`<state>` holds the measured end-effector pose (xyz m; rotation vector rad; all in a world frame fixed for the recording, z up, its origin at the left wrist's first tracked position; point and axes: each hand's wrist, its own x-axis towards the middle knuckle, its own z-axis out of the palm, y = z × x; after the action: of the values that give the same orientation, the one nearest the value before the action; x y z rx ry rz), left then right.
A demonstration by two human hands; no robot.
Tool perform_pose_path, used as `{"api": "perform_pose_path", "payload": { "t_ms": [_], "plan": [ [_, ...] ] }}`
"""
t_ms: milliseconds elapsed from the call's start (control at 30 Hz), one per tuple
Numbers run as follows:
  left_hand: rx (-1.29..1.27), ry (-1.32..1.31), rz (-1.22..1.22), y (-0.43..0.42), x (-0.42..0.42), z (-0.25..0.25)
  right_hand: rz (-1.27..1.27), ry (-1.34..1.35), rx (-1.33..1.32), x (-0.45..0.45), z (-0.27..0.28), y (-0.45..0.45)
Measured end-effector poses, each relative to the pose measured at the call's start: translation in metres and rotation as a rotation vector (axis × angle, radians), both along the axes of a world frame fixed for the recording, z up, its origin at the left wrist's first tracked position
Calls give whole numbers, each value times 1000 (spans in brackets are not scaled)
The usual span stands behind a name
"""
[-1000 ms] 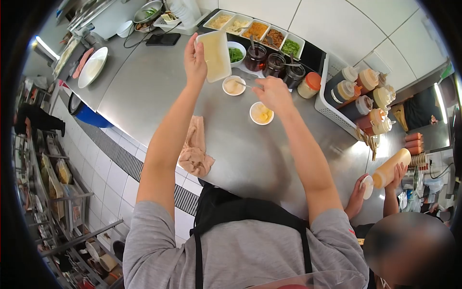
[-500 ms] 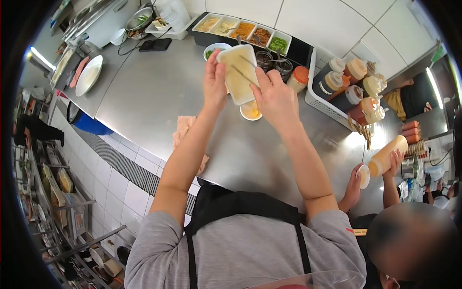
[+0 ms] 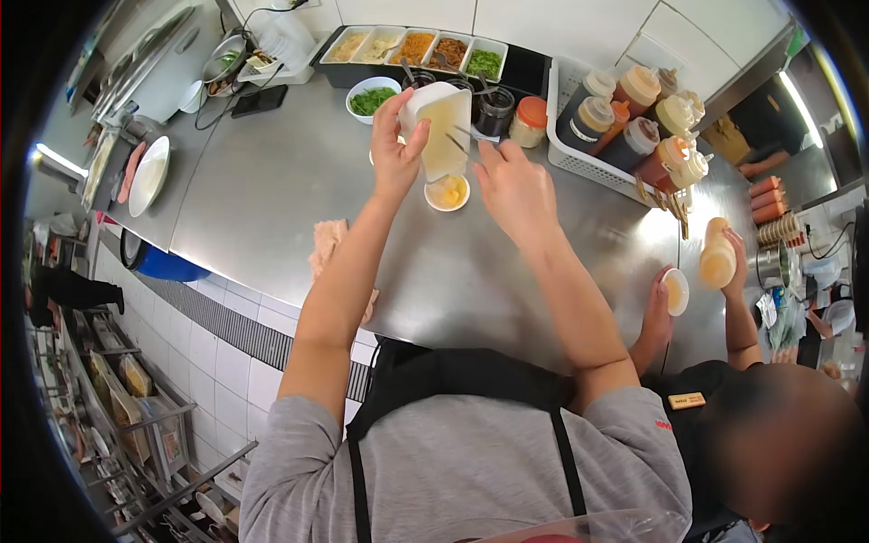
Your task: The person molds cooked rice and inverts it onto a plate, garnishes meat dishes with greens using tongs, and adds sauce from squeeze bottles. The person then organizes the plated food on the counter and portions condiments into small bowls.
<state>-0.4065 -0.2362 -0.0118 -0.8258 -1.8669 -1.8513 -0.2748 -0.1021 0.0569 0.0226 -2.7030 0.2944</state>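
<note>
My left hand (image 3: 396, 149) grips a white rectangular container (image 3: 444, 136) by its left side. Pale liquid is inside, and the container tilts with its near end low over a small white bowl (image 3: 447, 193). Yellow pieces lie in that bowl on the steel counter. Closed fingers of my right hand (image 3: 516, 185) hold a thin dark two-pronged utensil (image 3: 459, 142); whether it is tweezers or chopsticks I cannot tell. Its tips reach into the container. Behind the container stands a white bowl of chopped greens (image 3: 372, 100).
Along the wall sits a rack of topping tubs (image 3: 416, 45). A white basket of sauce bottles (image 3: 579, 165) is at right. There a co-worker's hands hold a squeeze bottle (image 3: 718, 256) and a small bowl (image 3: 674, 291). A pink cloth (image 3: 327, 246) lies beside my left forearm.
The container in my left hand now tilts more steeply, its low end over the small bowl. The co-worker's squeeze bottle has moved up, away from their bowl. The view has shifted slightly.
</note>
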Motion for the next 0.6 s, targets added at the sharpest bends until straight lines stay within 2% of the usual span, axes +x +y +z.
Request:
{"api": "perform_pose_path", "payload": {
  "t_ms": [33, 167, 233, 267, 333, 467, 533, 600],
  "plan": [
    [-68, 63, 39, 1, 0, 1, 13, 51, 31, -3, -1, 0],
    [-5, 39, -51, 7, 2, 3, -10, -29, 30, -10, -18, 1],
    [261, -81, -105, 10, -1, -3, -32, -82, -103, -5, -27, 3],
    [259, -88, -103, 7, -3, -6, -31, -89, -105, -2, -30, 5],
    [37, 25, 0, -3, -8, -10, 7, -186, -216, 3, -30, 7],
    [27, 93, -37, -8, -9, -17, 29, -194, -284, 0, -29, 4],
    [-106, 210, -23, -9, -10, -12, 113, -58, -314, -17, -37, 2],
    [-150, 248, -21, -7, -4, -5, 132, -85, -324, -25, -40, 0]
  ]
}}
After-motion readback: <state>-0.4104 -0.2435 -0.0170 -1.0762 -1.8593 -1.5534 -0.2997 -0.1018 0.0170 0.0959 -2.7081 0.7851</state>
